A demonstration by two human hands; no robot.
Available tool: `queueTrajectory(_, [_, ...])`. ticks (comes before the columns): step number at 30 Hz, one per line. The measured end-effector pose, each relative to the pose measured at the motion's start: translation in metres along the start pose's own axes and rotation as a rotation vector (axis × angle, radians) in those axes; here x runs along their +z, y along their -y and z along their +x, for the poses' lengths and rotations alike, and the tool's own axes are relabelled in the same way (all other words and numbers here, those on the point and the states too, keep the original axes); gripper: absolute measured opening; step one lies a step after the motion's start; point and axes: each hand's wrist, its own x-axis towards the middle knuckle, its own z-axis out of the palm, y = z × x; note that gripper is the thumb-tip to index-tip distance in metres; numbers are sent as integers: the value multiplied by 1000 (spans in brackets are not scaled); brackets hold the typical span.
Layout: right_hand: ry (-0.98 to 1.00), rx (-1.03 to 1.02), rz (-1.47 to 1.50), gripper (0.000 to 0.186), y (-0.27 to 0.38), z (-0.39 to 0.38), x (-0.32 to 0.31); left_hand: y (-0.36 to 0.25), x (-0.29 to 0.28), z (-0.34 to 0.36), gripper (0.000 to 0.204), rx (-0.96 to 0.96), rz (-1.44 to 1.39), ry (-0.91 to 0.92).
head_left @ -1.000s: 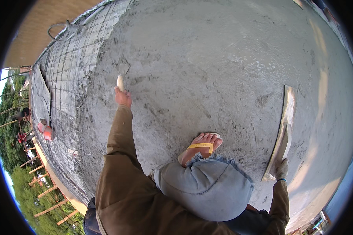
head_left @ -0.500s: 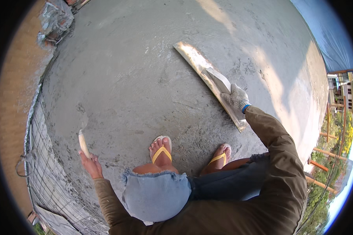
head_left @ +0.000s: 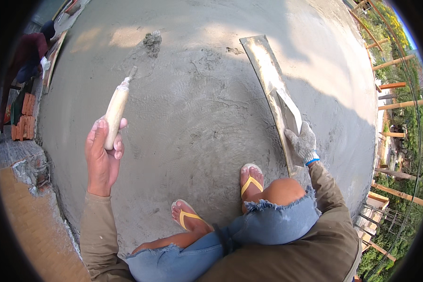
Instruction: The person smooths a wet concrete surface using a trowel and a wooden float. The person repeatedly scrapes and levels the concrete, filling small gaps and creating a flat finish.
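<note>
My bare left hand [head_left: 102, 157] grips the pale wooden handle of a trowel [head_left: 116, 113], whose blade end points away toward a small lump of wet mortar [head_left: 152, 41]. My right hand [head_left: 301, 142], in a grey knit glove, holds a long flat straightedge [head_left: 268, 80] lying on the wet grey concrete slab [head_left: 197, 108], together with a small steel trowel blade [head_left: 290, 111]. I squat on the slab in yellow flip-flops [head_left: 250, 181] and torn denim shorts.
Another person in dark red [head_left: 30, 51] crouches at the far left edge beside stacked orange bricks [head_left: 22, 123]. The slab's rough edge [head_left: 33, 169] drops off at left. Wooden scaffold poles [head_left: 399, 101] and greenery lie beyond the right edge.
The view has swung round sharply. My left hand with the trowel has risen nearer to the camera, and the straightedge in my right hand now lies further right on the slab.
</note>
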Motion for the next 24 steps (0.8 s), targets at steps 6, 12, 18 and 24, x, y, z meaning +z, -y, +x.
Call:
queueTrajectory(6, [-140, 242, 66, 56, -73, -55, -20, -21, 144, 119, 52, 353, 460, 171])
queueTrajectory(12, [-90, 355, 153, 56, -81, -63, -8, 143, 208, 213, 50, 359, 1217, 207])
queueTrajectory(18, [-110, 271, 89, 57, -96, -23, -1, 140, 179, 175, 45, 310, 1188, 203])
queueTrajectory(24, [-32, 93, 53, 81, -52, 134, 24, 63, 111, 83, 42, -243, 597, 114])
